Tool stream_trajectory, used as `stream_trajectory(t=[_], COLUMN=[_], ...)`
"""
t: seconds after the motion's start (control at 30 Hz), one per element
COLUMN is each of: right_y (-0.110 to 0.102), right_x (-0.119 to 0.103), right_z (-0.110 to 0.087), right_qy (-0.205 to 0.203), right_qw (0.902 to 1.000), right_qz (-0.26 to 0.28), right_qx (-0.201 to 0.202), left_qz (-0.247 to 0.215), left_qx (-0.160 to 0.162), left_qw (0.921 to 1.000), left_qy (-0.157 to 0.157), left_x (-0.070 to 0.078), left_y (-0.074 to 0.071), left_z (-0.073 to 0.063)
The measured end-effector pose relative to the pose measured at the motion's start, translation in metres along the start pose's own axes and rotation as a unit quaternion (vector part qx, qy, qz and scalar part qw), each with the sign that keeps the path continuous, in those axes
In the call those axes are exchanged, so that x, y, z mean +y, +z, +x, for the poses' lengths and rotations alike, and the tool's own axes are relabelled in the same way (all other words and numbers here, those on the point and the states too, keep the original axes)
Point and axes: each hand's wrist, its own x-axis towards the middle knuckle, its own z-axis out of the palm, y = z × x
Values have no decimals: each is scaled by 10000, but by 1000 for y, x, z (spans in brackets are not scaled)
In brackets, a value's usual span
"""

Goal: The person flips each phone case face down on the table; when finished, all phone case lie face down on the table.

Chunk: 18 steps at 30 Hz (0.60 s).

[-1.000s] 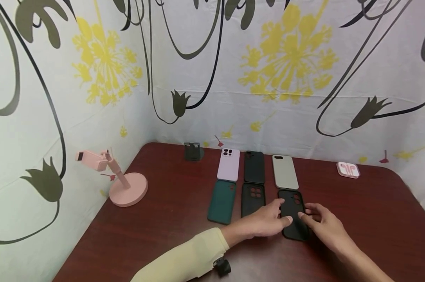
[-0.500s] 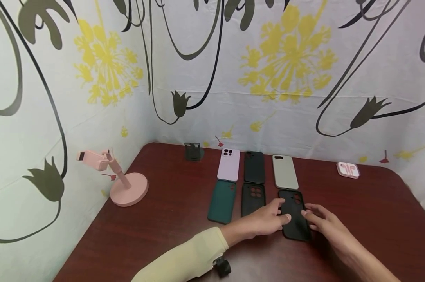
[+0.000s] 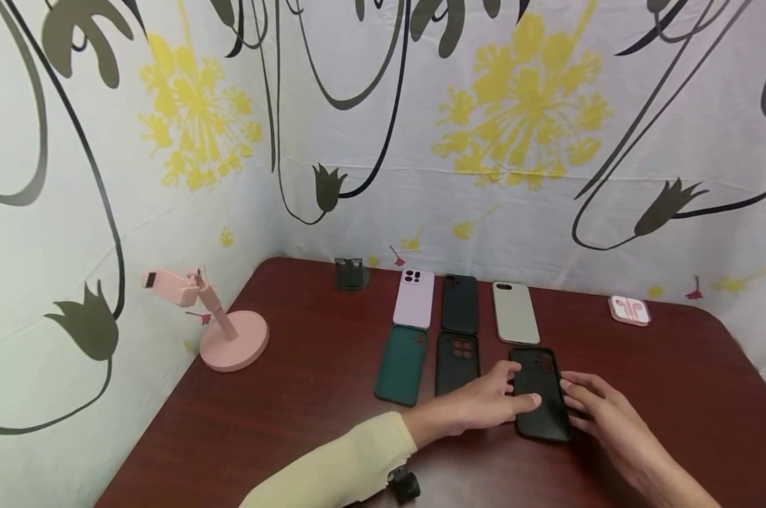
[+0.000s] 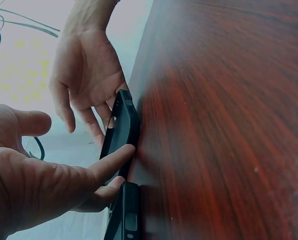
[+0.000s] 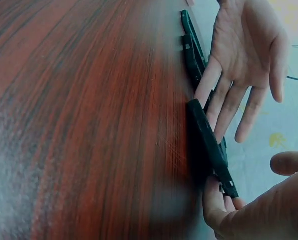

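Observation:
A black phone case lies between both hands on the right half of the table, inner side up, with camera cutouts at its far end. My left hand touches its left long edge with the fingertips, and the thumb hovers over the case. On the opposite edge, the fingertips of my right hand rest against the side. In the right wrist view the case tilts, its right edge lifted over a dark shadow. Both thumbs stand apart from it in the wrist views. Beside my left forearm lies another black case with several round cutouts.
A teal case completes the near row. Behind are a lilac case, a dark case and a pale case. A pink stand, a small black stand and a boxed earphone set sit farther out.
The black case between the hands has shifted right and slightly nearer, opening a gap below the pale case. Both hands moved right with it; the right fingers now lie along its edge.

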Motion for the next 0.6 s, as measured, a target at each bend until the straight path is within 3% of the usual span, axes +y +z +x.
stream_trajectory(t=[0.2,0.6], right_y=[1,7], right_x=[-6,-9], right_z=[-6,-16], right_qy=[4,-312], right_qw=[9991,9967], right_qz=[386,621], right_qx=[196,419], left_qz=[220,307], left_qx=[-29,199], left_qw=[9997,9993], left_qy=[-51,-10], left_x=[3,6], left_y=[4,18], left_z=[3,12])
